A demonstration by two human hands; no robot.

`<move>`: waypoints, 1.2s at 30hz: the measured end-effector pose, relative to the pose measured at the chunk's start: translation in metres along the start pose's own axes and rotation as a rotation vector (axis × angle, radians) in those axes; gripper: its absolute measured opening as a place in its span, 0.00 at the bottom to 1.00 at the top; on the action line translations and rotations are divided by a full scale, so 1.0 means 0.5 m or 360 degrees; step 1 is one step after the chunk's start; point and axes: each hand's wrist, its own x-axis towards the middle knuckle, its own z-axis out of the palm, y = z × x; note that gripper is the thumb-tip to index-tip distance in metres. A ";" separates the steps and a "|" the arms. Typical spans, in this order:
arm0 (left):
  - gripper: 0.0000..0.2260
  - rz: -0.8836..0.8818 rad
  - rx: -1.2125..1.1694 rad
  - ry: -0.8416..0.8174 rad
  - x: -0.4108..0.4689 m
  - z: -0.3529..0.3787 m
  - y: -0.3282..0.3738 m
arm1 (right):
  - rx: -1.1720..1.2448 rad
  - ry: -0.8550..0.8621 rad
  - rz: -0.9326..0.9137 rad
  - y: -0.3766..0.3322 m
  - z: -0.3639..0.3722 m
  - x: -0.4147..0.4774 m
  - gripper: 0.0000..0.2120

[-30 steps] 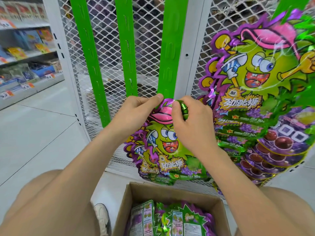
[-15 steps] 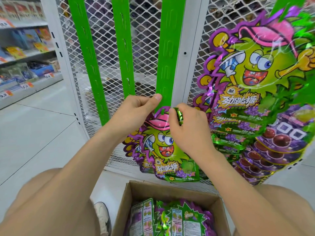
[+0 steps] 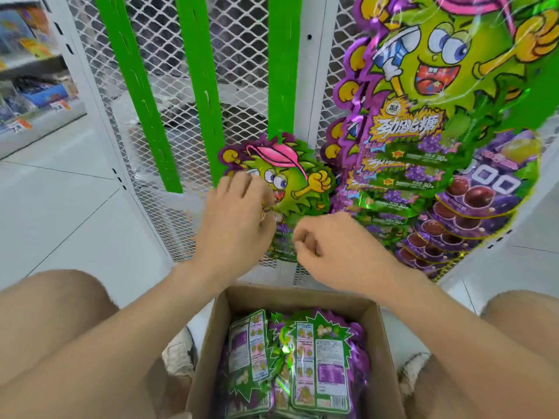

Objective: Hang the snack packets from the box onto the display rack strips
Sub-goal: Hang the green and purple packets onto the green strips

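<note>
Box [image 3: 208, 352]: open cardboard, nearest to camera, on the floor [image 3: 60, 207] betw. the person's legs [image 3: 60, 313].
Packets in box [image 3: 314, 358]: packed upright, backs to camera; purple-green foil w/ white label panels.
Right hand [image 3: 335, 249]: just above the box's far rim, fingers loosely curled, nothing in it; low in front of the hung packet.
Left hand [image 3: 233, 228]: in front of the packet's lower-left part. Fingers are blurred, so cannot tell if it pinches or only touches.
Hung packet [image 3: 290, 176]: hangs from the bottom end of the right green strip [image 3: 281, 71], a bit tilted. Jagged purple edge, spiky green cartoon face, pink cap, yellow fists; lower part is hidden behind the hands.
Other strips [image 3: 199, 86]: two more, green, slotted, on the white mesh rack [image 3: 242, 55].
Hanging packets at right [image 3: 423, 116]: same design, overlapped in a column; purple grape packs [image 3: 472, 201] below.
Shelves [image 3: 30, 71]: far left, blurred goods w/ price tags.
</note>
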 end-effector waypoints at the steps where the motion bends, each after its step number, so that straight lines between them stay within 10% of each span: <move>1: 0.07 -0.0007 -0.0059 -0.0368 -0.020 0.024 0.002 | -0.0126 -0.0267 0.0019 0.009 0.013 -0.014 0.06; 5: 0.10 0.0358 0.0080 -0.1788 -0.124 0.140 0.011 | -0.0573 -0.0987 0.0039 0.047 0.064 -0.073 0.09; 11: 0.21 -0.0049 -0.0071 -0.2259 -0.277 0.324 0.032 | -0.0492 -0.1170 0.0046 0.090 0.081 -0.097 0.18; 15: 0.35 -0.0736 -0.0363 -0.2192 -0.335 0.412 0.065 | -0.0480 -0.1142 0.0063 0.128 0.088 -0.097 0.18; 23: 0.25 -0.1512 -0.0671 -0.1455 -0.319 0.468 0.044 | -0.0537 -0.1076 0.0095 0.157 0.105 -0.117 0.12; 30: 0.08 -0.1519 -0.1344 -0.1523 -0.208 0.342 0.093 | -0.0190 -0.1006 0.0543 0.136 0.107 -0.118 0.17; 36: 0.17 -0.1287 -0.1548 -0.1380 -0.158 0.220 0.117 | 0.1270 -0.0567 0.1342 0.108 0.129 -0.111 0.17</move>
